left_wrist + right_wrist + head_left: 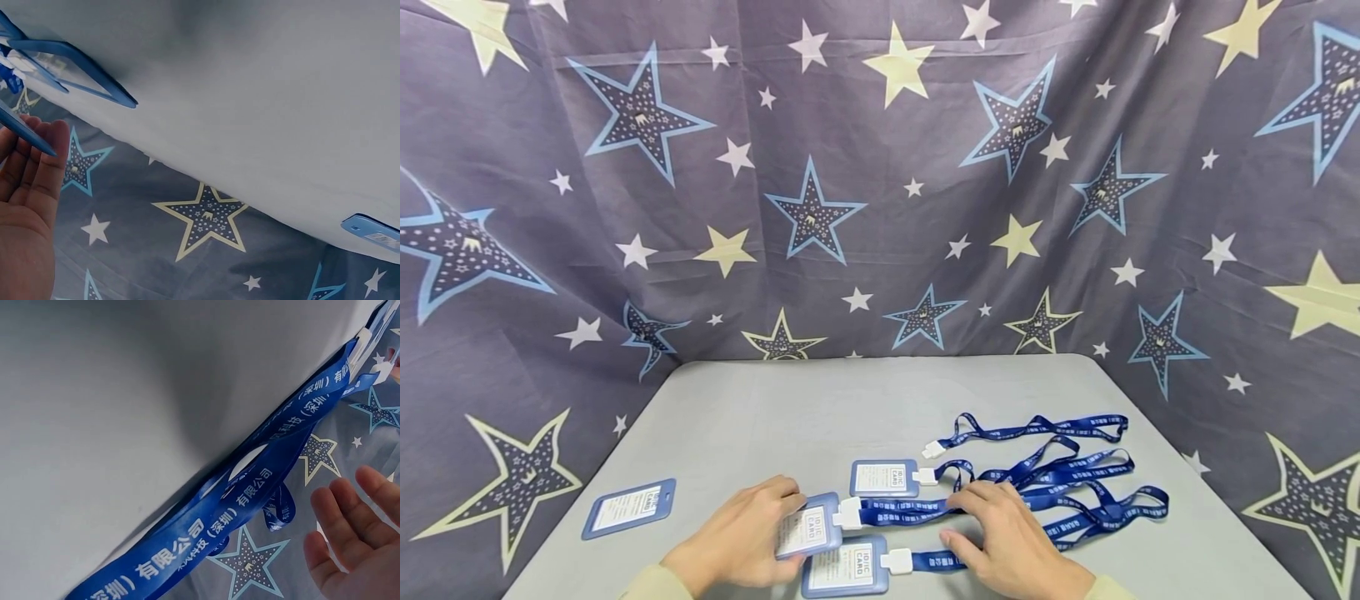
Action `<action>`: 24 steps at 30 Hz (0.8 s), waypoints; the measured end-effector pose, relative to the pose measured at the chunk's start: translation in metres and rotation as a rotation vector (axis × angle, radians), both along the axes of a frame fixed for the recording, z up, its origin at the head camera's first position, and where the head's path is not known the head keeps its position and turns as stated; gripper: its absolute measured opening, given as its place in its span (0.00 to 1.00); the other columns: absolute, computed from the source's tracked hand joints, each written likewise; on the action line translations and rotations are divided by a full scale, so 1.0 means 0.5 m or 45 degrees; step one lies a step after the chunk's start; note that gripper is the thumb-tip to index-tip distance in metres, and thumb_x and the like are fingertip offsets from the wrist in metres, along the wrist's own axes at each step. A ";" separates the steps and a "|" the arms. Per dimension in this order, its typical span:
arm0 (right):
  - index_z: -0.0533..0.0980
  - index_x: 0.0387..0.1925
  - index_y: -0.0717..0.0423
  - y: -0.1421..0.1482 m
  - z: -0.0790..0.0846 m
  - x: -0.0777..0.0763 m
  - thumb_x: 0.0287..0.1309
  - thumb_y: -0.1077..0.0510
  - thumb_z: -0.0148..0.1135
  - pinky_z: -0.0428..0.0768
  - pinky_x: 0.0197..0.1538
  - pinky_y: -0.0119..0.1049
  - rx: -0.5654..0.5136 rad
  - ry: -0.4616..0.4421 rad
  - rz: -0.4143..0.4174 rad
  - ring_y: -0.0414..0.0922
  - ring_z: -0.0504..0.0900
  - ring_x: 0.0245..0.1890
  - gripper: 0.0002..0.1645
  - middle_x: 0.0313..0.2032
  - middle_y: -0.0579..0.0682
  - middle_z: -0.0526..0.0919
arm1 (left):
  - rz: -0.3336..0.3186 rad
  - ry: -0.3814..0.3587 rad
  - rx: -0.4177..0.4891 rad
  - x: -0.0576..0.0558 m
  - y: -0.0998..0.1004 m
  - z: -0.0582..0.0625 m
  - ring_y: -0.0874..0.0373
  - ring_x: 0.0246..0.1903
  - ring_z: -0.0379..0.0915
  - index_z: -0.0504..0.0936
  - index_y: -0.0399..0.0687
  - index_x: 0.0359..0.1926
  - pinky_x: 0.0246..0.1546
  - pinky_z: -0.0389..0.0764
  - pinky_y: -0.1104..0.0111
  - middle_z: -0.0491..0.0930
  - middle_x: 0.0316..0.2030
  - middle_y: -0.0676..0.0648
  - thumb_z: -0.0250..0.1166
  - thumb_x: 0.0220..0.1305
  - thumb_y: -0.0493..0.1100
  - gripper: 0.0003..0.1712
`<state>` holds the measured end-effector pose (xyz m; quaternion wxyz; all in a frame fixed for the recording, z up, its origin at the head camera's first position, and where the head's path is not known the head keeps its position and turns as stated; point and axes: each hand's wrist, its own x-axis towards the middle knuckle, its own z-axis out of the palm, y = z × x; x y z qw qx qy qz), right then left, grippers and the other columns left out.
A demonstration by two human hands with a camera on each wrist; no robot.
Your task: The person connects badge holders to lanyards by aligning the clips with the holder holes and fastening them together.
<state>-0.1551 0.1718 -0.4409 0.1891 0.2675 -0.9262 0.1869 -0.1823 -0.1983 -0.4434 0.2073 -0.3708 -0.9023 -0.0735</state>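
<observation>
My left hand (748, 533) grips a blue ID card holder (808, 527) by its left end, fingers at the far edge and thumb at the near one. A white clip (848, 513) joins this holder to a blue lanyard (902, 512) running right. Partly beneath it lies a second card holder (850, 568), its clip (897, 562) on another blue lanyard. My right hand (1011, 537) is over the two lanyards, palm down and fingers spread. In the right wrist view its loosely bent fingers (350, 512) appear apart from the printed lanyard straps (231, 494).
Behind these lies a third holder (883, 478) with its lanyard. A lanyard (1037, 428) with a bare clip is farther back. One loose card holder (628, 508) lies at the left of the grey table (790, 417). A star-patterned curtain (865, 275) surrounds the table.
</observation>
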 end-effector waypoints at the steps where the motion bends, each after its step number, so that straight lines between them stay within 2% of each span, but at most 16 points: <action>1: 0.80 0.44 0.41 0.001 0.001 0.000 0.55 0.36 0.61 0.71 0.57 0.57 -0.001 -0.006 -0.002 0.40 0.75 0.51 0.20 0.46 0.37 0.79 | 0.003 0.005 0.001 0.001 -0.002 -0.001 0.68 0.34 0.67 0.83 0.49 0.39 0.34 0.78 0.69 0.73 0.35 0.59 0.72 0.30 0.62 0.33; 3: 0.80 0.44 0.41 0.002 0.001 0.000 0.55 0.36 0.61 0.70 0.57 0.58 -0.003 -0.005 -0.002 0.41 0.76 0.51 0.20 0.46 0.38 0.79 | 0.008 0.012 0.002 0.003 -0.005 -0.003 0.68 0.34 0.67 0.83 0.49 0.38 0.33 0.78 0.69 0.72 0.35 0.59 0.72 0.30 0.62 0.33; 9: 0.81 0.44 0.40 0.002 0.004 0.002 0.53 0.37 0.64 0.75 0.50 0.43 0.010 0.011 -0.022 0.36 0.74 0.46 0.20 0.45 0.36 0.79 | 0.026 0.039 0.002 0.008 -0.017 -0.008 0.68 0.32 0.66 0.83 0.49 0.38 0.31 0.77 0.70 0.72 0.34 0.60 0.73 0.28 0.62 0.33; 18: 0.80 0.44 0.38 0.006 0.003 0.004 0.56 0.33 0.58 0.75 0.47 0.42 0.024 0.042 -0.031 0.36 0.73 0.44 0.21 0.44 0.35 0.79 | 0.023 0.017 0.013 0.021 -0.038 -0.013 0.69 0.29 0.63 0.81 0.53 0.35 0.28 0.73 0.72 0.70 0.32 0.61 0.73 0.29 0.63 0.29; 24: 0.80 0.41 0.37 0.012 0.000 0.003 0.53 0.38 0.65 0.74 0.44 0.39 0.004 0.140 -0.016 0.34 0.72 0.41 0.16 0.42 0.33 0.79 | 0.081 -0.012 0.000 0.032 -0.053 -0.016 0.70 0.31 0.64 0.80 0.56 0.36 0.32 0.74 0.71 0.70 0.34 0.63 0.73 0.31 0.65 0.29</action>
